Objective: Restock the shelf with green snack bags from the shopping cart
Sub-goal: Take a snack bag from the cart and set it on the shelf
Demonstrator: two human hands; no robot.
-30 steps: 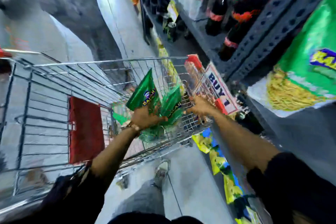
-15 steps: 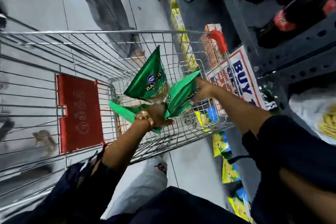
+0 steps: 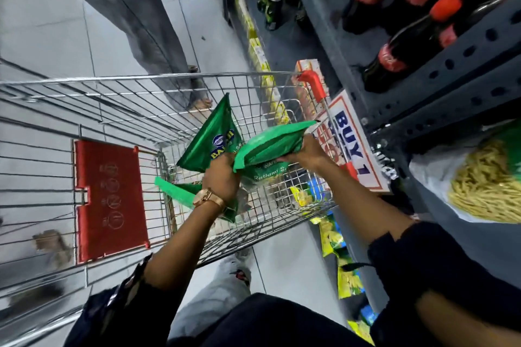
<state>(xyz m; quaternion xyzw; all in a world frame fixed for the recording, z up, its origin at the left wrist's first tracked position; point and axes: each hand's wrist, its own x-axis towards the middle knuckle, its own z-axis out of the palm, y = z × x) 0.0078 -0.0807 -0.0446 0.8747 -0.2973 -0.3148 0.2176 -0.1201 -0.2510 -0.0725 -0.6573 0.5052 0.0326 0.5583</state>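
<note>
Both hands are closed on green snack bags over the shopping cart (image 3: 197, 76) — left hand (image 3: 221, 177) gripping several, right hand (image 3: 306, 151) pinching one bag (image 3: 270, 146) lying crosswise. The shelf (image 3: 439, 84) lies rightward — nearer the right hand.

— What stands above the snacks?
— Dark cola bottles (image 3: 394, 56) with red labels, one lying tilted.
— And nearer?
— A "BUY 1" sign (image 3: 353, 144) just beside a red corner guard (image 3: 313, 84); yellow packets (image 3: 332, 234) low down; grey tiled floor (image 3: 56, 22).
</note>
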